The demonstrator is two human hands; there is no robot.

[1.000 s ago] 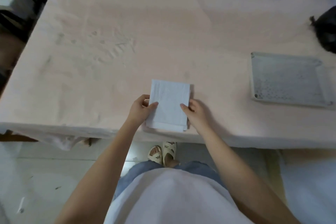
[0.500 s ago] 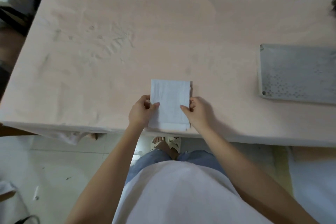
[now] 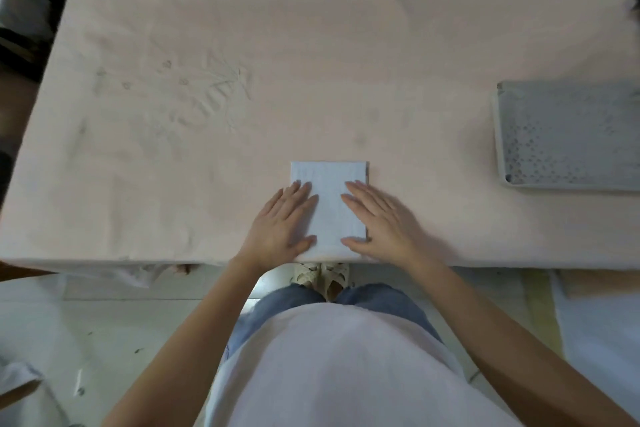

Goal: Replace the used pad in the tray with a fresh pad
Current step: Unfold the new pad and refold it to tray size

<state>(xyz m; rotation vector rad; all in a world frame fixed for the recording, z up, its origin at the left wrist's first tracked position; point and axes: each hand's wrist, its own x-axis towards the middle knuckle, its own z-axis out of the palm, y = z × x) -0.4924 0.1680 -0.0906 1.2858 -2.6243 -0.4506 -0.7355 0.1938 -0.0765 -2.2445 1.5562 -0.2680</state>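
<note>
The folded white pad [image 3: 329, 204] is lying at the near edge of the tabletop [image 3: 311, 80], well left of the gray tray [image 3: 568, 135]. Left hand [image 3: 280, 222] and right hand [image 3: 381, 218] are pressing flat on it, fingers spread. It is looking light, soft and floppy; pinching its free corners should unfold it.

The grey tray [image 3: 568, 135] is running off the right edge, its far side cut away. A dark object [image 3: 636, 5] at the upper right is showing only a sliver — too little to name. The left hand [image 3: 280, 222] and right hand [image 3: 384, 218] are covering the folded pad's [image 3: 329, 184] side edges. Dark blurred shapes [image 3: 27, 10] are lying beyond the bench's [image 3: 311, 62] left edge — unidentifiable.
</note>
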